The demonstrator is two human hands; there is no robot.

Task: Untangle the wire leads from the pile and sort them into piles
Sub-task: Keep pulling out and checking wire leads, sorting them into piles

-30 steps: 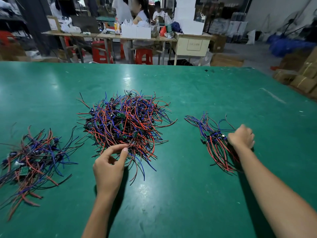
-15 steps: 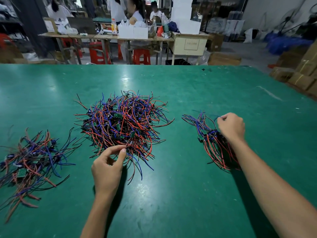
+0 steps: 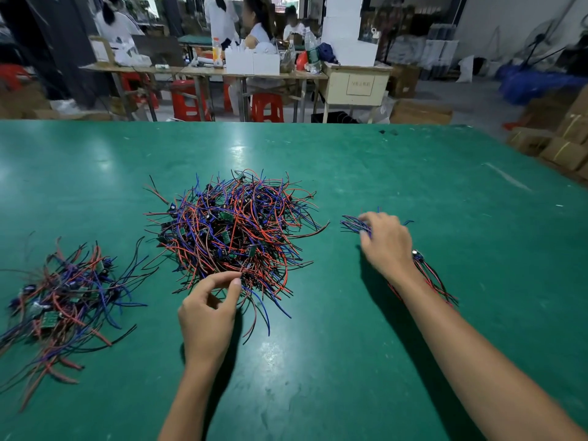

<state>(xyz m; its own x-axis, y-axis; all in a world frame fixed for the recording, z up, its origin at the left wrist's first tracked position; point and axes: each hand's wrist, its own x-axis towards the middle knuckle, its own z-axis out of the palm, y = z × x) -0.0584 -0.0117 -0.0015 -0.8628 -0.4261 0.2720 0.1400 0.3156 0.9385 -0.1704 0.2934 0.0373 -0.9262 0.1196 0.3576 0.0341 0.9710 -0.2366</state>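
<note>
At 12 o'clock from the left hand (image 3: 208,308), touching its fingertips: the main tangle (image 3: 234,229), mid-table on the green table (image 3: 413,173); thumb and forefinger curl in a pinch at the tangle's near edge, apparently on a wire or two, though I cannot tell which strand; loose red and blue tails hang from that edge toward 6 o'clock, so their long axis points roughly back at the wrist.
Right hand (image 3: 386,241) is at 3 o'clock from the tangle, well apart from it, lying over the right pile (image 3: 428,275); fingers curl down onto the blue ends at its far side; grip or just pressing, cannot tell.
Right pile runs long from 11 to 5 o'clock, mostly under the forearm.
Left pile (image 3: 63,300) sits at 9 o'clock, apart from both hands.
Judgement: left hand is nearer for the next pull; draw toward 6 o'clock, along the tails; sideways likely drags neighbours.
</note>
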